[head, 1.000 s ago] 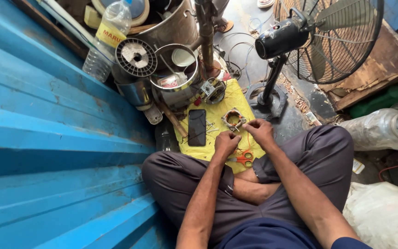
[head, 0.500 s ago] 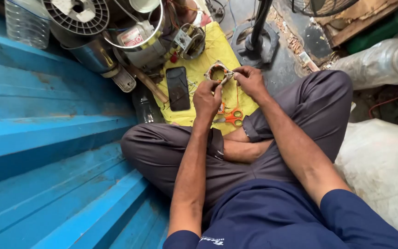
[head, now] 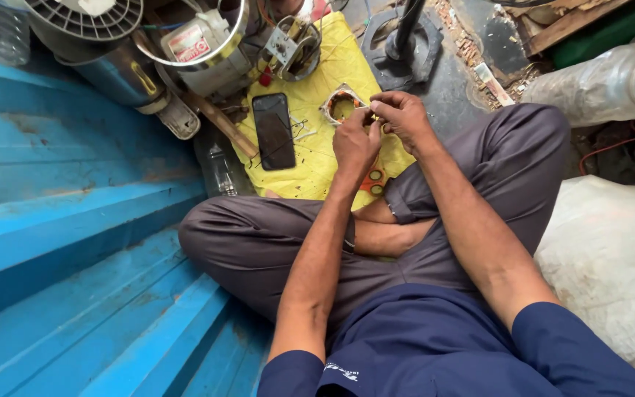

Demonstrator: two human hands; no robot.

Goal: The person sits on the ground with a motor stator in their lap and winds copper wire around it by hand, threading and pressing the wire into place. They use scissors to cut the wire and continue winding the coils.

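Both grips pinched at motor coil ring (head: 341, 107) rim: left hand (head: 356, 144) near side, right hand (head: 403, 116) right side.

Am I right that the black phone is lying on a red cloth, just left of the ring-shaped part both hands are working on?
Not quite: the head view shows the cloth is yellow, not red. The black phone does lie on it, left of the ring-shaped part that the left hand and right hand work on.

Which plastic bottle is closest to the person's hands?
The small clear bottle lying by the left edge of the yellow cloth, beside the left knee. The other clear bottle lies farther away, up at the right past the person's right knee.
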